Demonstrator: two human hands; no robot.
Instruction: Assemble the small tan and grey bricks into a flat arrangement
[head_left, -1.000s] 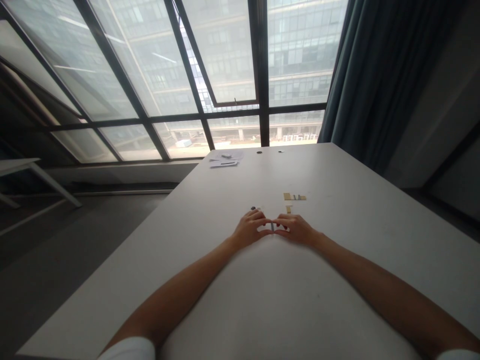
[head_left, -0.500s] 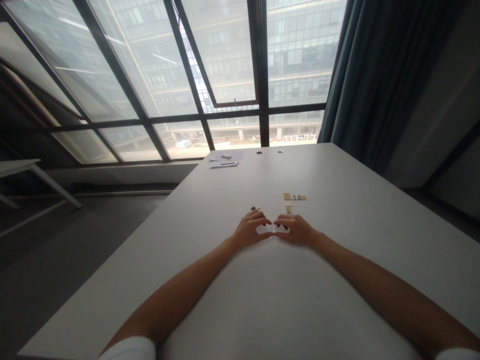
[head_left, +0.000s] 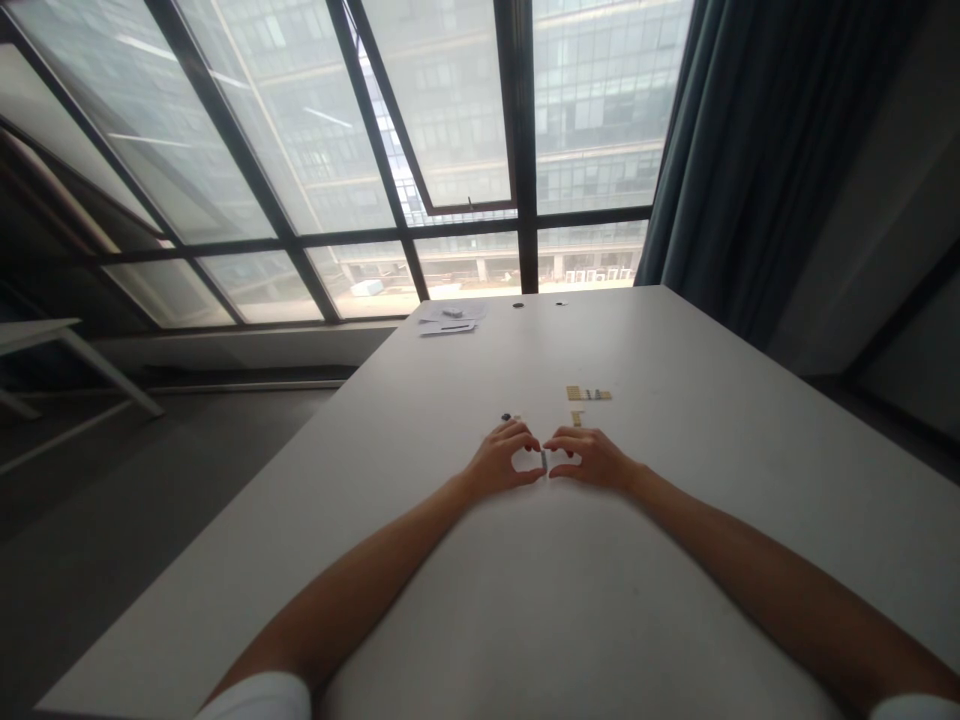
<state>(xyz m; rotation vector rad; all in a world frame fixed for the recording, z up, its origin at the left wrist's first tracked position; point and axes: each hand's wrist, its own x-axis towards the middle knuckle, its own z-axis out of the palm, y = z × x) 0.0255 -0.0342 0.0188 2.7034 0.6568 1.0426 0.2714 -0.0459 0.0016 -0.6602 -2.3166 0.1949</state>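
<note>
A small, narrow grey piece [head_left: 544, 461] stands between the fingertips of my two hands, low over the white table; its exact kind is too small to make out. My left hand [head_left: 504, 458] pinches it at its ends between thumb and finger. Just to the right, my right hand [head_left: 594, 460] has its thumb and fingers apart, curved toward the piece with a slight gap. Beyond the right hand's fingers lies a small yellowish piece [head_left: 576, 418]. A small dark round thing [head_left: 506, 416] sits just past my left hand's knuckles.
Farther back on the white table [head_left: 465, 580] lies a yellowish strip with grey bands [head_left: 589, 394]. Papers [head_left: 448, 326] with small things on them lie at the far left corner. A dark disc [head_left: 518, 305] is near the far edge, before the windows.
My right hand's thumb and finger have come slightly away from the piece. The piece has turned a little and now shows a grey side instead of a white, dotted one.
</note>
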